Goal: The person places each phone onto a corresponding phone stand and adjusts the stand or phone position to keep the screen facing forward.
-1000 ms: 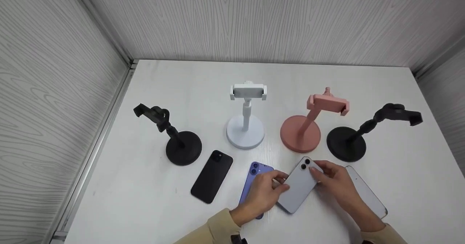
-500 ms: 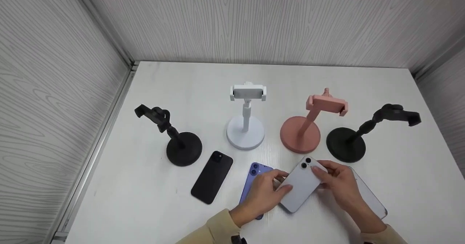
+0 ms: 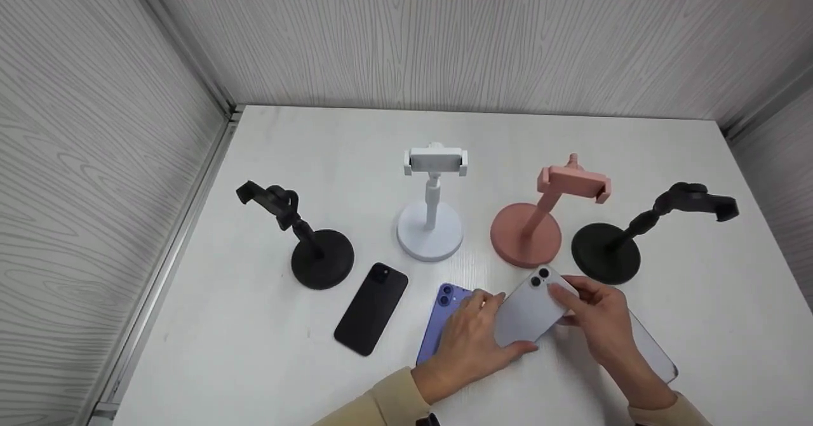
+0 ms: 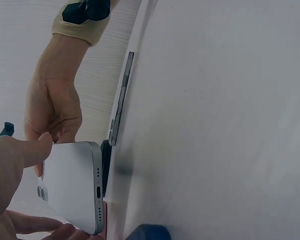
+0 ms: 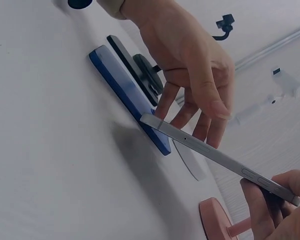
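Note:
A pale smartphone (image 3: 526,317) with two rear lenses is held back side up, tilted above the white table. My right hand (image 3: 599,317) pinches its camera end, thumb on the back and fingers underneath. My left hand (image 3: 469,340) spans the other end, with the thumb at one long edge and the fingers at the opposite one. The charging-port end of the phone (image 4: 72,185) shows in the left wrist view. From the right wrist, the phone (image 5: 215,154) appears edge-on over its shadow. A purple smartphone (image 3: 438,318) lies partly hidden under my left hand.
A black smartphone (image 3: 371,308) lies at left, a second white one (image 3: 651,350) beneath my right forearm. Behind stand phone stands: black (image 3: 322,259), white (image 3: 430,230), pink (image 3: 526,235) and another black one (image 3: 605,252). Panels (image 3: 444,39) enclose the table.
The left hand's thumb has slid from the phone's back to its lower right edge, and that hand has spread wider. The phone and right hand have shifted slightly right, the camera end rising a little.

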{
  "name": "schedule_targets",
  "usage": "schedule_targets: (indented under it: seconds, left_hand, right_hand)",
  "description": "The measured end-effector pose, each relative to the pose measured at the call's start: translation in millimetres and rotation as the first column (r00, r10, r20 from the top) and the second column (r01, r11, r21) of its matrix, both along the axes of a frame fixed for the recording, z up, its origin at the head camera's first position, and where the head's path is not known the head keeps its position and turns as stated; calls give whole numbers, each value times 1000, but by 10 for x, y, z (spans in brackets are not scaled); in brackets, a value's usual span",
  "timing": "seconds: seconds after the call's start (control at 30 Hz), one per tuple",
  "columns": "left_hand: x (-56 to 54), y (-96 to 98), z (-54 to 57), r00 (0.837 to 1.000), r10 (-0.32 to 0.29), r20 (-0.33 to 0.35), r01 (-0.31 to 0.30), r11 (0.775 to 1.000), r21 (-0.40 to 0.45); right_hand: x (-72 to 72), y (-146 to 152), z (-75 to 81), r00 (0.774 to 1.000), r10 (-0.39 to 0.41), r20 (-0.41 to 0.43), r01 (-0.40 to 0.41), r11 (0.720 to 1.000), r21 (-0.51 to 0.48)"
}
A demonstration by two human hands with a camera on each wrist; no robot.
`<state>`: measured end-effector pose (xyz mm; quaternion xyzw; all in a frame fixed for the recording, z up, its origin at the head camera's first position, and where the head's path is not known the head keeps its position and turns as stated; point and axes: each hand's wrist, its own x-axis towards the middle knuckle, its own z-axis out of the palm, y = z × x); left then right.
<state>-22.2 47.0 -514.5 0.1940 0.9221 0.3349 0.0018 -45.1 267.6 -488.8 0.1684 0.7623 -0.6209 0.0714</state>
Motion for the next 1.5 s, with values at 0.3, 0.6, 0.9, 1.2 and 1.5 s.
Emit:
schedule_targets:
  seconds: [0.3, 0.6, 0.9, 1.2, 1.5]
  left_hand:
    - [-5, 58, -20, 995, -6, -99, -4, 995, -101]
    - [-54, 28, -6, 1000, 0, -22, -1, 1000, -28]
    - [-112, -12, 44, 975, -55, 217, 15, 984, 180]
    - [-137, -36, 83, 894, -140, 425, -8, 945, 328]
    - [-183, -106, 45, 864, -240, 442, 17, 892, 451]
  right_hand:
    - [-6, -51, 45, 1000, -20, 20, 20, 1000, 3]
    - [23, -78, 80, 1000, 4, -12, -4, 999, -53]
    - [25, -52, -12, 980, 62, -189, -112, 958, -265]
    - [-52, 30, -207, 868, 249, -429, -457, 738, -496]
    - [-91, -31, -215, 821, 202, -534, -497, 712, -496]
